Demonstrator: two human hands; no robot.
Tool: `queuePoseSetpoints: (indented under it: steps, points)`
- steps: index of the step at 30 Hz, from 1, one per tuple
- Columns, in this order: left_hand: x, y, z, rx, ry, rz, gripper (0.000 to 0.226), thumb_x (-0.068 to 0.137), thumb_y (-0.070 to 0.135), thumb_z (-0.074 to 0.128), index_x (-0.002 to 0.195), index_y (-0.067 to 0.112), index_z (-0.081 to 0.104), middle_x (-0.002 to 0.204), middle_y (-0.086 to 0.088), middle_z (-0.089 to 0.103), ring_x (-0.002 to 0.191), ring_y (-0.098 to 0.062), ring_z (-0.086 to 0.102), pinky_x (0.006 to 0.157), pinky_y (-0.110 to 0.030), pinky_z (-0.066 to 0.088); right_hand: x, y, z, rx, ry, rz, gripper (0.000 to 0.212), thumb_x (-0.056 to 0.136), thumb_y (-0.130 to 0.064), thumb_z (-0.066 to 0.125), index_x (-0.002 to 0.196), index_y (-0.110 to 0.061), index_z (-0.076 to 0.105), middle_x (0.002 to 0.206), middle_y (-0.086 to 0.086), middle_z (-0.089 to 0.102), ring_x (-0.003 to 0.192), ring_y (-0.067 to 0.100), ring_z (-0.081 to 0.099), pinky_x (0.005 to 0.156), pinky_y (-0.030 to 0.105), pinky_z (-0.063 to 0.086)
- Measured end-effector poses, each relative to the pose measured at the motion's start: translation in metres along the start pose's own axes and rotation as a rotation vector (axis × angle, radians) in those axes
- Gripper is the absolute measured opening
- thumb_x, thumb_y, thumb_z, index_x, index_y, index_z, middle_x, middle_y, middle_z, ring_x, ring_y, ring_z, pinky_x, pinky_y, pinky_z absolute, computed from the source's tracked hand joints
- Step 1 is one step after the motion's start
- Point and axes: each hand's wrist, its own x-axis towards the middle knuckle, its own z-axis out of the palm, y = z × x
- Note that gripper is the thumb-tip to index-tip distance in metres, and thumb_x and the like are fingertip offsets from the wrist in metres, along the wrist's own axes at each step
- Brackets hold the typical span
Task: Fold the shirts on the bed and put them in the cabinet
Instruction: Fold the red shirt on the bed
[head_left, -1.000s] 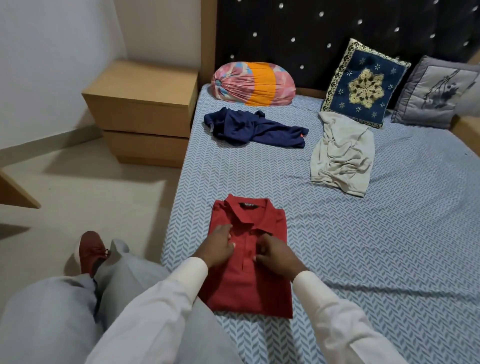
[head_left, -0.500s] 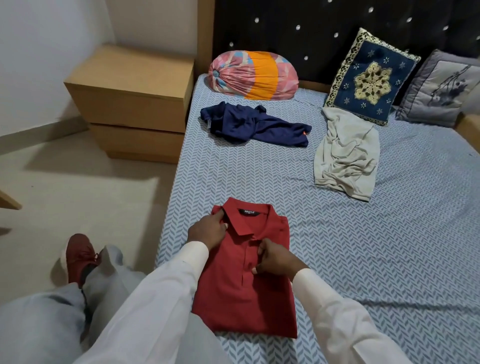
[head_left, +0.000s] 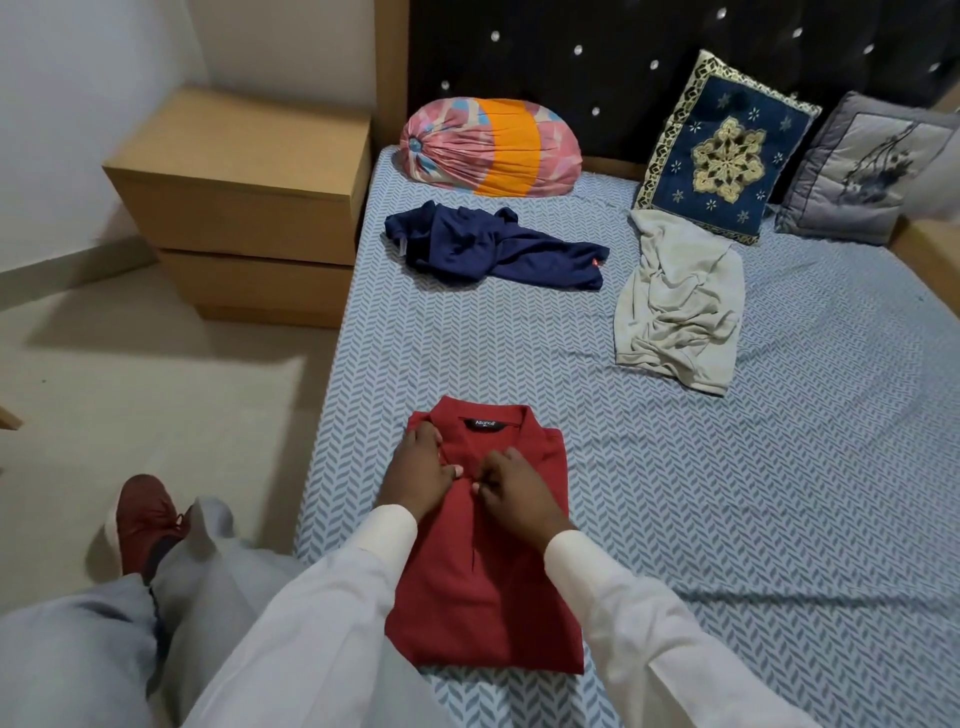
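The folded red polo shirt (head_left: 483, 597) lay close to the left edge of the bed (head_left: 753, 493), collar toward the headboard. Bare sheet spread to its right and ahead of it. Farther up lay a crumpled navy shirt (head_left: 493, 249) and a rumpled beige shirt (head_left: 680, 301), well apart from the polo. The bedside cabinet (head_left: 249, 208) stood on the floor just beside the bed's upper left corner.

The right hand (head_left: 511, 486) pinched the placket below the collar, fingers curled tight. The left hand (head_left: 421, 467) lay on the collar's left wing with its fingers bent; whether it gripped cloth could not be told. Both white-sleeved forearms reached forward and converged over the shirt.
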Motion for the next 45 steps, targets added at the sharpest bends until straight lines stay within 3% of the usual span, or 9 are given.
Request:
queuePoseSetpoints:
  steps: [3, 8, 14, 18, 22, 26, 34, 42, 45]
  points:
    - [0.008, 0.011, -0.004, 0.004, -0.008, -0.075, 0.047, 0.078, 0.023, 0.069, 0.117, 0.008, 0.048, 0.119, -0.013, 0.054, 0.109, -0.031, 0.055, 0.093, -0.040, 0.047, 0.004, 0.001, -0.007, 0.073, -0.012, 0.065, 0.007, 0.084, -0.026, 0.069, 0.088, -0.021, 0.066, 0.087, -0.002, 0.062, 0.078, 0.012, 0.061, 0.077, 0.033, 0.050]
    - [0.014, 0.037, -0.008, 0.075, 0.073, 0.049, 0.041, 0.084, 0.016, 0.053, 0.124, 0.016, 0.048, 0.118, -0.013, 0.047, 0.104, -0.037, 0.055, 0.087, -0.039, 0.045, 0.024, 0.023, -0.042, 0.170, 0.322, 0.281, 0.008, 0.085, -0.022, 0.061, 0.093, -0.022, 0.059, 0.087, 0.004, 0.067, 0.083, 0.024, 0.065, 0.073, 0.034, 0.047]
    - [0.031, 0.034, -0.017, 0.337, -0.299, 0.109, 0.029, 0.088, 0.038, 0.065, 0.117, 0.033, 0.063, 0.131, -0.009, 0.035, 0.126, -0.034, 0.035, 0.110, -0.046, 0.035, 0.037, 0.031, -0.056, -0.009, -0.135, 0.118, 0.042, 0.089, -0.002, 0.048, 0.117, -0.028, 0.067, 0.106, 0.003, 0.037, 0.075, 0.033, 0.063, 0.070, 0.038, 0.061]
    - [0.038, 0.034, -0.028, 0.335, -0.259, 0.160, 0.014, 0.090, 0.027, 0.066, 0.103, 0.024, 0.065, 0.123, -0.007, 0.037, 0.120, -0.031, 0.039, 0.103, -0.045, 0.041, 0.045, 0.036, -0.052, 0.048, -0.140, 0.103, 0.024, 0.094, -0.007, 0.053, 0.094, -0.027, 0.067, 0.109, 0.012, 0.049, 0.081, 0.036, 0.066, 0.051, 0.043, 0.061]
    - [0.041, 0.028, -0.032, 0.295, -0.270, 0.153, 0.015, 0.087, 0.022, 0.068, 0.102, 0.025, 0.065, 0.119, -0.006, 0.036, 0.116, -0.029, 0.044, 0.102, -0.043, 0.043, 0.044, 0.034, -0.045, -0.066, -0.092, 0.122, 0.017, 0.098, -0.020, 0.049, 0.096, -0.035, 0.059, 0.105, 0.004, 0.046, 0.073, 0.029, 0.065, 0.057, 0.043, 0.061]
    - [0.038, 0.020, -0.028, 0.237, -0.244, 0.081, 0.057, 0.090, 0.029, 0.065, 0.141, 0.030, 0.040, 0.135, -0.013, 0.032, 0.126, -0.037, 0.041, 0.109, -0.047, 0.037, 0.048, 0.037, -0.039, -0.176, -0.130, 0.100, 0.010, 0.097, -0.027, 0.051, 0.100, -0.037, 0.050, 0.115, 0.005, 0.048, 0.076, 0.023, 0.060, 0.072, 0.044, 0.058]
    - [0.043, -0.004, -0.024, 0.280, -0.121, -0.153, 0.082, 0.094, 0.045, 0.059, 0.153, 0.006, 0.017, 0.149, -0.020, 0.022, 0.134, -0.040, 0.031, 0.111, -0.048, 0.033, 0.047, 0.051, -0.037, 0.262, 0.097, 0.348, 0.057, 0.074, -0.029, 0.085, 0.110, -0.025, 0.040, 0.107, 0.009, 0.056, 0.070, 0.028, 0.070, 0.052, 0.046, 0.061]
    - [0.022, -0.007, -0.025, 0.137, 0.106, -0.144, 0.074, 0.091, 0.023, 0.063, 0.152, 0.009, 0.023, 0.140, -0.021, 0.031, 0.123, -0.041, 0.043, 0.105, -0.045, 0.036, 0.054, 0.045, -0.043, 0.213, -0.022, 0.383, 0.058, 0.085, -0.032, 0.077, 0.131, -0.016, 0.045, 0.123, 0.007, 0.041, 0.084, 0.021, 0.061, 0.050, 0.033, 0.060]
    - [-0.001, -0.014, -0.023, 0.052, 0.160, -0.174, 0.071, 0.090, 0.026, 0.066, 0.147, 0.004, 0.030, 0.137, -0.026, 0.038, 0.125, -0.044, 0.042, 0.106, -0.047, 0.035, 0.048, 0.047, -0.051, 0.399, -0.040, 0.409, 0.052, 0.096, -0.022, 0.063, 0.139, -0.019, 0.035, 0.112, 0.010, 0.052, 0.089, 0.024, 0.062, 0.065, 0.050, 0.062]
